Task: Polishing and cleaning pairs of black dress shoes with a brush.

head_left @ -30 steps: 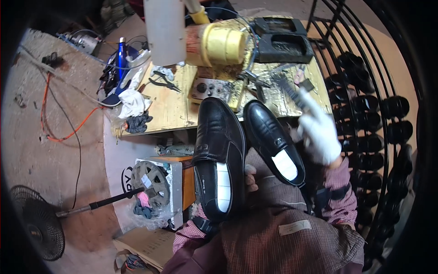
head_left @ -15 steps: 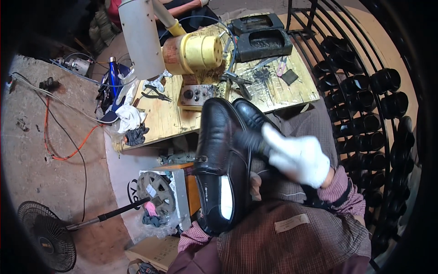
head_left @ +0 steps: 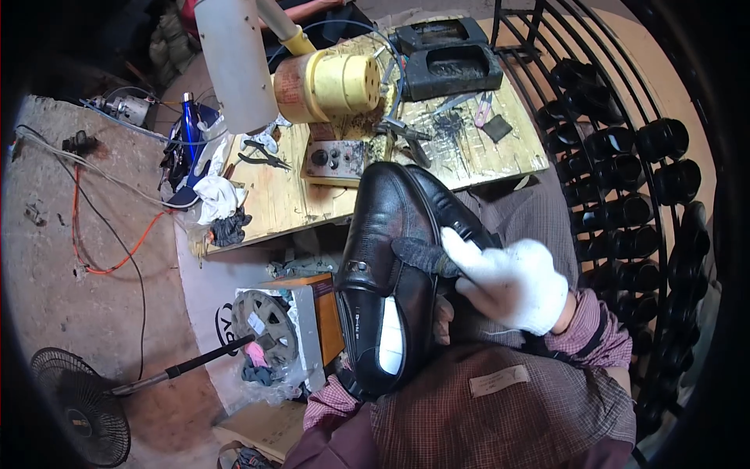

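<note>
Wood bench (head_left: 512, 156) w/ 2 trays (head_left: 486, 83), 2 blk shoes (head_left: 373, 227), R fingers (head_left: 462, 254) gripping 1 brush (head_left: 416, 255), L fingers (head_left: 444, 320), part-hidden, holding nearer shoe (head_left: 367, 301)

Front shoe (head_left: 391, 234) is glossy black with a brownish tint, and its insole (head_left: 391, 340) is bright white. The gloved right hand (head_left: 519, 285) is white too, the tool (head_left: 422, 256) in it charcoal grey. Sleeve (head_left: 590, 322) is pinkish-purple check, apron (head_left: 461, 422) a fine brownish grid. Counter (head_left: 320, 207)'s pale yellow with blackish smudges, bottle (head_left: 189, 129)'s shiny blue, floor cord (head_left: 100, 270) super orange.
</note>
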### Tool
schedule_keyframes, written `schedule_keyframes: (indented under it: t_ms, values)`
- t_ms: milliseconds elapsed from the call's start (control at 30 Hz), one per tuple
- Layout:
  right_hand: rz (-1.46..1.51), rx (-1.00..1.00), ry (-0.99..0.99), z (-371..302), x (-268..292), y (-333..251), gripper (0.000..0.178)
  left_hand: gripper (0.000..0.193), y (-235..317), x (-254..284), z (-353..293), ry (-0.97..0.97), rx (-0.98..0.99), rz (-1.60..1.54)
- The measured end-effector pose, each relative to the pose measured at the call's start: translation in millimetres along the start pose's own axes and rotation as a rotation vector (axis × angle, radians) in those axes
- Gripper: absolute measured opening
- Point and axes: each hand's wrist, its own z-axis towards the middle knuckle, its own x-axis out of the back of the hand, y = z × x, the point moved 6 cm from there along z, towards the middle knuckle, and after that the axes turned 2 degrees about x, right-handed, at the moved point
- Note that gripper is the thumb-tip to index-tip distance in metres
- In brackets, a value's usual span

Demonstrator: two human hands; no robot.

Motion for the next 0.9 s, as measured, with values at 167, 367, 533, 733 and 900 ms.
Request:
schedule_keyframes:
  t_ms: [167, 367, 533, 733, 900]
  values:
    - [-0.063, -0.362, 0.231, 6.2, 1.9, 75.9, 0.050, 0.091, -3.3, -8.0, 6.1, -0.123, -0.003, -0.258]
    - [0.498, -0.596, 0.343, 30.6, -1.6, 180.3, 0.060, 0.046, 10.3, -8.4, 9.2, 0.302, 0.079, -0.002]
    - [0.097, -0.631, 0.328, 97.6, 51.2, 212.1, 0.058, 0.047, 32.0, -1.8, 21.6, 0.604, 0.189, -0.074]
    - [-0.284, -0.503, 0.197, 190.5, 48.5, 276.7, 0.032, 0.078, 36.4, -8.2, 38.2, 0.192, 0.194, -0.202]
    - [-0.636, -0.518, -0.033, 251.9, 17.3, 311.2, 0.026, 0.073, 38.2, -0.3, 33.0, 0.304, 0.141, -0.163]
